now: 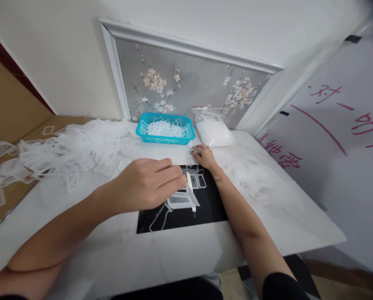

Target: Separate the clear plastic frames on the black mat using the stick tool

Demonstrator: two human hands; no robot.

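My left hand (155,183) is closed, its fingertips pinching a thin translucent plastic frame (182,201) above a black mat (210,208). Close to those fingertips shows a slim white strip (190,183); a dark-tipped end sticks out below the frame, and I cannot tell whether they are one piece. Further back, my right hand (205,156) rests at the mat's far edge, fingers curled around a slim greyish item (193,151) too small to name. More clear rectangular frames (200,181) lie on the mat, partly hidden by my left hand.
A turquoise basket (166,140) of small white pieces stands by the wall, beside a clear bag (214,131) of white material. Translucent frames (64,150) are heaped at the left. Clear scraps (252,179) lie right. A whiteboard (330,125) borders the table.
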